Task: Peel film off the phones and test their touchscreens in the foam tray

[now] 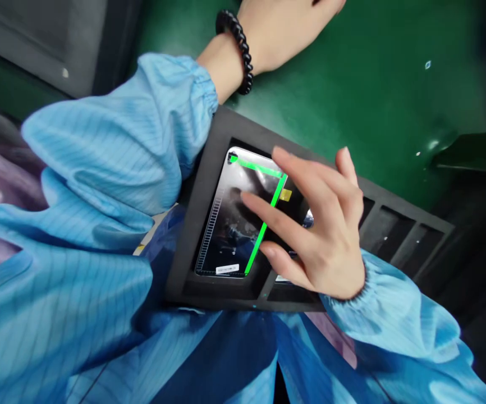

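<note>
A smartphone (226, 235) lies screen up in a compartment of a dark foam tray (203, 168). Bright green bands run along its top edge and right side, and a column of small outlined boxes lines the left. A white label sits near the bottom. My right hand (327, 230) is over the phone with fingers spread and holds nothing. One fingertip is at the screen; I cannot tell whether it presses. My left hand (285, 33), with a black bead bracelet (237, 45) at the wrist, reaches past the tray over the green surface. Its fingers are mostly cut off by the frame.
Beside the phone, partly under my right hand, another compartment holds a dark object with a yellow sticker (285, 194). More tray slots (388, 227) extend to the right. The green work surface (377, 101) stretches beyond. A grey panel (41, 45) stands at upper left.
</note>
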`<state>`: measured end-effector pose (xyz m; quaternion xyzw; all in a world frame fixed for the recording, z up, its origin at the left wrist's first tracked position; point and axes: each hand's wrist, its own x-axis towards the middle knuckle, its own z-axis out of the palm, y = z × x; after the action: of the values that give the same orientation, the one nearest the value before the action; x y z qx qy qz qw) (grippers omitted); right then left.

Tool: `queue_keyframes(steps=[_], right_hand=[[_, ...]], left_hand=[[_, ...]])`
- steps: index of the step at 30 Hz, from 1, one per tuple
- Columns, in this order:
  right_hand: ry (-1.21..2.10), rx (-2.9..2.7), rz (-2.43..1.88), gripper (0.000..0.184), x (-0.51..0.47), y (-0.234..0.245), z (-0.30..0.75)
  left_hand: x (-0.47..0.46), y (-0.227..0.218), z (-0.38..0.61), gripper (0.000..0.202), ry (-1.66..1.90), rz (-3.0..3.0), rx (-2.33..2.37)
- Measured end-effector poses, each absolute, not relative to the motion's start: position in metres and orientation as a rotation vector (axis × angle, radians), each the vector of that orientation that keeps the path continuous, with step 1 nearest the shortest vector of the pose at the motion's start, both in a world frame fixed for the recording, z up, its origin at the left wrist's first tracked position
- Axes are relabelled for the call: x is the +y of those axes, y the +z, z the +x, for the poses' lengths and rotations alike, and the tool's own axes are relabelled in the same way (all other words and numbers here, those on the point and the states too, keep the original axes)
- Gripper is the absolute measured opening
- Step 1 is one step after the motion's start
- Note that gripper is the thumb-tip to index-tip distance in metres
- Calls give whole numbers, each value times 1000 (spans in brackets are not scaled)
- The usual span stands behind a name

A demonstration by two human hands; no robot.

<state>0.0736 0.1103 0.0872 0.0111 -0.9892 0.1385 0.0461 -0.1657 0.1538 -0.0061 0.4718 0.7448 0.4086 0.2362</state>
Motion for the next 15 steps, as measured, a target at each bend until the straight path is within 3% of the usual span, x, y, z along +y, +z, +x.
queue_keyframes(steps=[9, 15], right_hand=[[232, -3134, 88, 35, 118, 79, 36], [327, -3091, 264, 33, 106, 82, 48]], left_hand=[[157, -8, -170, 29, 1248, 1541, 1991], [155, -4, -169, 40, 1108, 1620, 2111]])
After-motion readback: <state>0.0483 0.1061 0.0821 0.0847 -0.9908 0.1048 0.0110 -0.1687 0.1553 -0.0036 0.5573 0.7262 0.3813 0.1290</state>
